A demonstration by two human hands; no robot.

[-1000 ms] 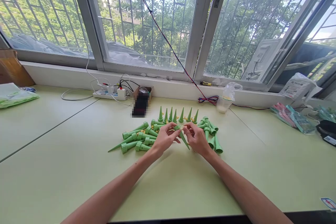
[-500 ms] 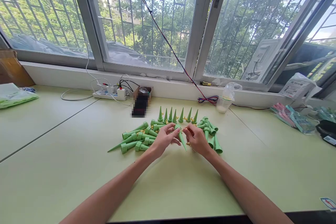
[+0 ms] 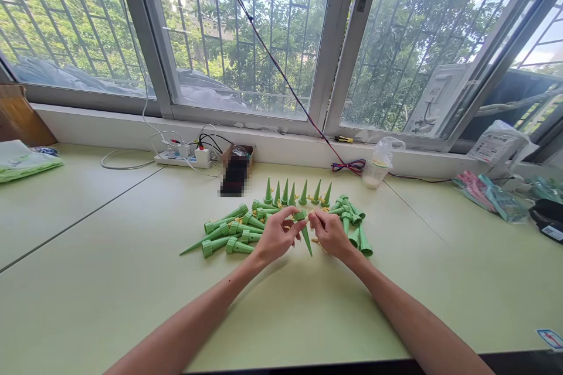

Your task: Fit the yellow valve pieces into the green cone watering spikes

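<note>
My left hand is closed around the capped end of a green plant watering spike, whose point tilts down toward the table. Close beside its cap, my right hand pinches a small yellow piece, mostly hidden by the fingers. Another thin yellow piece shows below the right hand. To the left lies a pile of capped green spikes. Loose green cones are heaped to the right. Behind my hands, several spikes stand point up in a row, with yellow valves at their bases.
Toward the window sit a power strip with cables, a small box and a plastic cup with a bag. A coiled cable lies near the sill. Packaged items are at the far right, a green bag at the left.
The spike in my left hand has tipped a little more upright, its cap turned more into view. My right fingers stay close beside the cap, with only a slight shift.
</note>
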